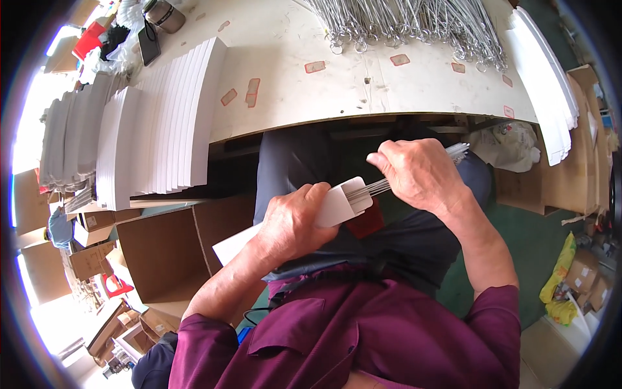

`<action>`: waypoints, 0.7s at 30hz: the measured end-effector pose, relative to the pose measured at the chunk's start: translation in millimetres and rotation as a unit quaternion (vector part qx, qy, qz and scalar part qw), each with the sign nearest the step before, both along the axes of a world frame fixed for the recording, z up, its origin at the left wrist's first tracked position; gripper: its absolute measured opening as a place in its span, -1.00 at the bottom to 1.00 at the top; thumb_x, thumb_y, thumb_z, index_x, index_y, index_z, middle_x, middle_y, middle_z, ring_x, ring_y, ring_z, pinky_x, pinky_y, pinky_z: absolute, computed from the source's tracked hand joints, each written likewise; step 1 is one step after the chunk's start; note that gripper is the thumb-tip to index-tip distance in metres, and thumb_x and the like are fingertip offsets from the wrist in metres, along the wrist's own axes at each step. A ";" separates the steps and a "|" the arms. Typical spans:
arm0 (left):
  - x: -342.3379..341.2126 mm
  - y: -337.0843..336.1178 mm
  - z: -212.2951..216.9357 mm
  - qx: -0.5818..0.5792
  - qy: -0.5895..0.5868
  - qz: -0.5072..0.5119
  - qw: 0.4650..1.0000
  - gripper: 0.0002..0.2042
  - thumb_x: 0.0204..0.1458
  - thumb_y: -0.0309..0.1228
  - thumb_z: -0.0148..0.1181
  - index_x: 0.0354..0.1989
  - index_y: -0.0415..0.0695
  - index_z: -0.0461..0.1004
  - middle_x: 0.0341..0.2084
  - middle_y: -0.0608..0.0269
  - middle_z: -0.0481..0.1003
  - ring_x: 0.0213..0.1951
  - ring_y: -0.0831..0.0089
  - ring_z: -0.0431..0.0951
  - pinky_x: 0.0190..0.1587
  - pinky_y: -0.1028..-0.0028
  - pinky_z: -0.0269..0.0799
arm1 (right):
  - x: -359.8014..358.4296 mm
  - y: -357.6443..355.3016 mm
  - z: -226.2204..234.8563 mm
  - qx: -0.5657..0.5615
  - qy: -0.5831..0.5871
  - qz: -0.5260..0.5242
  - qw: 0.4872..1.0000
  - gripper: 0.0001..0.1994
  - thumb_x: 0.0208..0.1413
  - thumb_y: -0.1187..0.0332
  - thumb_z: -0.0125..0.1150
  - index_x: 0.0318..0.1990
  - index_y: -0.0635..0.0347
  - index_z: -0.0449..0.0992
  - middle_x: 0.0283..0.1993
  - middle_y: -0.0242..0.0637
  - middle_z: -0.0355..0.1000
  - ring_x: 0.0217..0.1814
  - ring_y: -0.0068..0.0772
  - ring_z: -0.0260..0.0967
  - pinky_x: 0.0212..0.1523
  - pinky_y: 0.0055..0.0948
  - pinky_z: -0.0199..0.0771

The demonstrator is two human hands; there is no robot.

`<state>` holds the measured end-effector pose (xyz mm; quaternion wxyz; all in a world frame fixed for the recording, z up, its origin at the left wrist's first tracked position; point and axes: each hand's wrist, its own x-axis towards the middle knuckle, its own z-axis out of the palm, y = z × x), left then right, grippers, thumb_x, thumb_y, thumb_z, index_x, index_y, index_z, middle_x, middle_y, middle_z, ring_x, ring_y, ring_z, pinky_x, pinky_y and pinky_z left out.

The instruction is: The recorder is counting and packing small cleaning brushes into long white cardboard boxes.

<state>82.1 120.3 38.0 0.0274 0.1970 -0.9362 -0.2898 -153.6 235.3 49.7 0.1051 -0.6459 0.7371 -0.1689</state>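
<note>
Gripping a narrow white paper sleeve (324,214) over the lap, the left hand (295,223) wraps its fingers around it, thumb on top. The right hand (418,172) pinches a bundle of thin metal rods (379,187) whose ends sit inside the sleeve's open mouth. Stacked white sleeves (162,117) and looped metal wires (408,26) lie on the worktable (291,91) beyond.

Bright daylight floods in from the left, blowing out that rim; fisheye bends the worktop (363,84) edge; corners vignette black.
</note>
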 end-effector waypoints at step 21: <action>-1.7 0.1 -19.3 0.004 0.009 0.003 1.000 -0.46 -0.12 -0.31 0.47 0.06 -0.19 0.45 -0.29 0.01 0.61 -0.30 0.01 0.68 -0.25 0.11 0.63 | 18.4 7.6 -38.6 -0.153 -0.190 -0.157 0.957 -0.69 0.38 0.28 0.15 -0.41 0.27 0.45 -0.47 0.06 0.45 -0.44 0.23 0.43 -0.47 -0.02 0.34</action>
